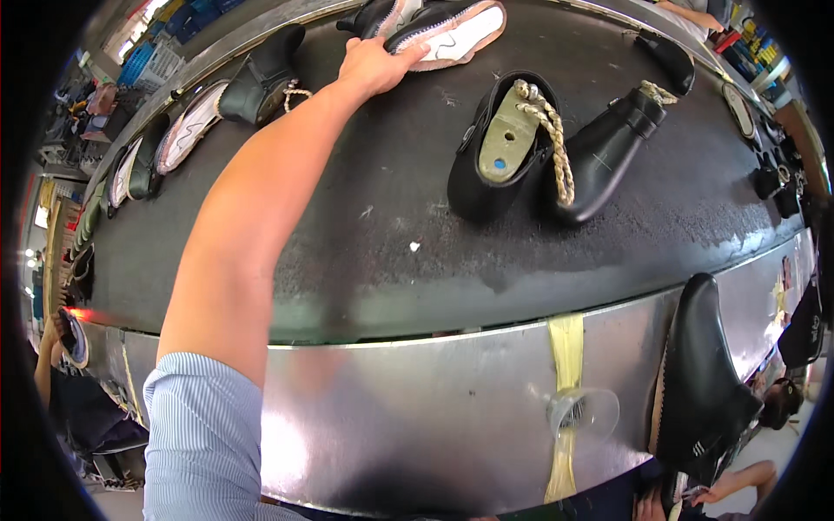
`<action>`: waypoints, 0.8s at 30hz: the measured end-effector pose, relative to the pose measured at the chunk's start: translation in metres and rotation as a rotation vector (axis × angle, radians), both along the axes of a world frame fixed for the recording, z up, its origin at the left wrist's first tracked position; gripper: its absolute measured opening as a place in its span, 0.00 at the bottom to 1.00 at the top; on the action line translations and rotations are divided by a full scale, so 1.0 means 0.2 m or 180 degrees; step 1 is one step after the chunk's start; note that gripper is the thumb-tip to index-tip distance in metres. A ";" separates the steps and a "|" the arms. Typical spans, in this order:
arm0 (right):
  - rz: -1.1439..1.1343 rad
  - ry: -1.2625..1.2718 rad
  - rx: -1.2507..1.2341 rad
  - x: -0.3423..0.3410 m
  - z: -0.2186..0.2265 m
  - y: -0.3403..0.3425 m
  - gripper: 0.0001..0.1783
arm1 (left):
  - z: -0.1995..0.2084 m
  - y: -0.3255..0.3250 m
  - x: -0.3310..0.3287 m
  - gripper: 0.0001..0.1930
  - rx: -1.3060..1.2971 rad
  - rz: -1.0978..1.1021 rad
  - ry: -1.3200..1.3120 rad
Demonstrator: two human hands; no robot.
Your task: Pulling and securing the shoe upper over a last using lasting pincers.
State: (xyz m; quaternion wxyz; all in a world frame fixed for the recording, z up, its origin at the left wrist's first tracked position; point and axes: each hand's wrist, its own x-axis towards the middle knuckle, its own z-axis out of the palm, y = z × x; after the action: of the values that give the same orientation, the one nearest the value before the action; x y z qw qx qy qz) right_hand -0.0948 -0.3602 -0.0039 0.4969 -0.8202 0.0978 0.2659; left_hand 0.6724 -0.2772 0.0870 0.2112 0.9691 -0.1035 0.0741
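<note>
My left hand [378, 62] reaches far across the black conveyor belt [365, 243] and grips the near end of a black shoe lying sole-up, its white sole edged in pink [456, 33]. Beside it lies another black shoe [372, 16]. My right hand [673, 502] is low at the bottom edge, mostly hidden, and seems to hold a tall black boot [704, 373] upright in front of the belt's metal side.
Two black boots on lasts with rope laces [508, 143] [608, 148] lie mid-belt. More shoes and soles [187, 130] line the far left edge. A yellow strip with a clear cup [578, 408] hangs on the metal panel [417, 417]. Another person [52, 365] is at the left.
</note>
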 end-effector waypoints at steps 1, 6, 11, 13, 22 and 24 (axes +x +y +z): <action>0.0007 -0.0036 -0.0023 -0.01 0.00 0.02 0.24 | 0.03 0.06 -0.08 0.52 0.0102 -0.0065 0.0005; -0.0044 -0.0475 -0.0183 -0.13 0.00 0.16 0.24 | 0.29 0.58 -0.70 0.42 0.0314 -0.0343 -0.0107; -0.0518 -0.1175 -0.0439 -0.28 -0.05 0.36 0.19 | 0.60 1.27 -1.54 0.37 0.0351 -0.0326 0.0486; -0.0571 -0.1414 -0.0540 -0.37 -0.07 0.42 0.22 | 0.66 1.55 -1.87 0.34 0.0294 -0.0548 0.0321; -0.0299 -0.1449 -0.1545 -0.88 -0.04 0.61 0.31 | 0.41 2.28 -2.75 0.34 0.0172 0.0242 -0.0074; -0.0307 -0.1354 -0.1615 -0.91 -0.02 0.64 0.31 | 0.42 2.21 -2.74 0.46 0.1057 -0.0054 -0.0753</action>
State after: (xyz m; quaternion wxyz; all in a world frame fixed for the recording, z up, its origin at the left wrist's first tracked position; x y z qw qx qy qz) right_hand -0.2766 -0.2325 -0.0081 0.2982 -0.9493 0.0938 0.0321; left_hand 0.1244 0.1641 0.1716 0.0355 0.9743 -0.1466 0.1674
